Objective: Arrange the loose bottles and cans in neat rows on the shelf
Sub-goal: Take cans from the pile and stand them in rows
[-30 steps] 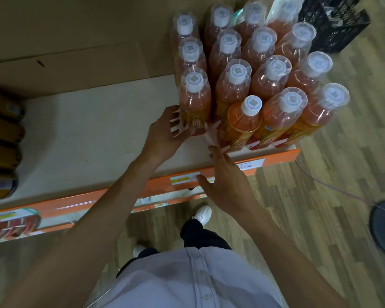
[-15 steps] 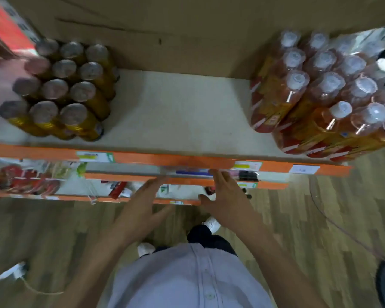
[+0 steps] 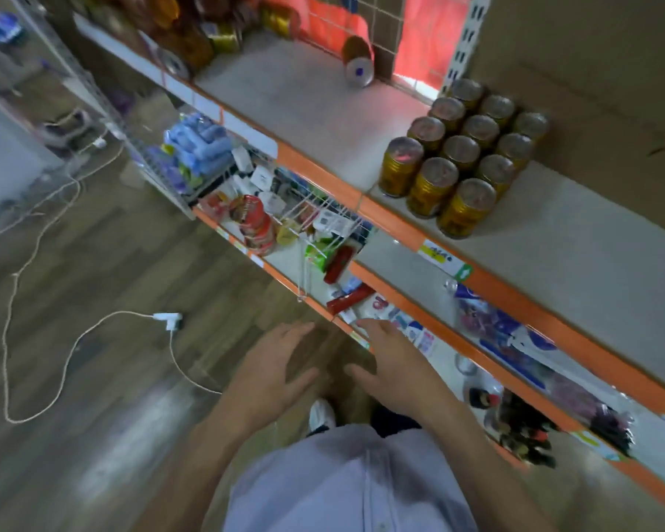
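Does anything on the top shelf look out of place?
Yes. One can lies on its side, alone near the back of the shelf, apart from the gold cans standing upright in neat rows.

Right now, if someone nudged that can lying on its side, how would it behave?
The lying can would probably roll: round body, flat shelf. It looks metal, so likely stiff. Weight is unclear.

Your left grip [image 3: 273,372] and right grip [image 3: 394,368] hover near you, fingers spread; gold cans [image 3: 460,150] stand in rows on the far shelf [image 3: 572,240].
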{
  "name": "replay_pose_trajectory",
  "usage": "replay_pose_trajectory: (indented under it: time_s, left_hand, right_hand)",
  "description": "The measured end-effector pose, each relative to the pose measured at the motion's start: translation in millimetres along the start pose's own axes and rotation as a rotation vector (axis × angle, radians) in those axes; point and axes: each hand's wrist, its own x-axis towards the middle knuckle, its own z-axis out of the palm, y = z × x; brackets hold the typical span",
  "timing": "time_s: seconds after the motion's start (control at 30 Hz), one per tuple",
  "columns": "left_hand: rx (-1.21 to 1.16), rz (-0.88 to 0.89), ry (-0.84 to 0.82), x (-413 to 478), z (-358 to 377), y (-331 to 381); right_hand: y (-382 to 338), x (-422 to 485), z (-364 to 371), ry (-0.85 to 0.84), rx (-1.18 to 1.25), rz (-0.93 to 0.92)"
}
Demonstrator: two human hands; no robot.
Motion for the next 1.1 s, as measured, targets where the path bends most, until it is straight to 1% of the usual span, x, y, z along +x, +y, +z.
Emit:
replay_pose_trajectory:
  time_s: [0.1, 0.3, 0.47, 0.57, 0.67, 0.77, 0.87, 0.93, 1.0, 1.1]
  left_hand:
    - [-0.047, -0.083, 0.071, -3.6, -17.6, -17.7]
    - [-0.138, -0.182, 0.155, 14.3, -51.9, -39.4]
    - [-0.183, -0.246, 0.233, 60.9, -89.9, -61.4]
    - [-0.139, -0.269, 0.213, 105.2, -119.6, -72.7]
    - [-0.114, -0.250, 0.235, 150.2, -150.7, -82.1]
    - [-0.062, -0.229, 0.229, 190.3, -184.9, -87.1]
    - [-0.045, -0.251, 0.305, 219.3, -211.0, -95.4]
    - [-0.041, -0.270, 0.323, 238.4, -226.7, -102.3]
    - [-0.071, -0.283, 0.347, 259.7, -243.6, -110.9]
    - [-0.076, -0.233, 0.388, 299.5, -275.7, -122.2]
  right_hand:
    - [-22.8, 28.1, -0.5, -0.030, -0.037, -0.055]
    - [-55.4, 92.2, -9.5, -0.036, 0.004, -0.150]
    - [-82.2, 171.0, -30.2, -0.071, 0.034, -0.201]
    - [-96.4, 224.4, -54.4, -0.037, 0.002, -0.220]
    - [-107.6, 271.0, -83.0, -0.032, -0.040, -0.234]
    - [-119.8, 313.3, -107.8, -0.028, -0.008, -0.285]
    - [-130.1, 350.3, -121.4, -0.033, -0.006, -0.272]
    - [-136.7, 371.9, -127.3, -0.026, 0.011, -0.272]
    - [-143.2, 392.6, -132.9, -0.002, 0.018, -0.265]
    - [-148.1, 422.1, -141.0, 0.079, 0.014, -0.206]
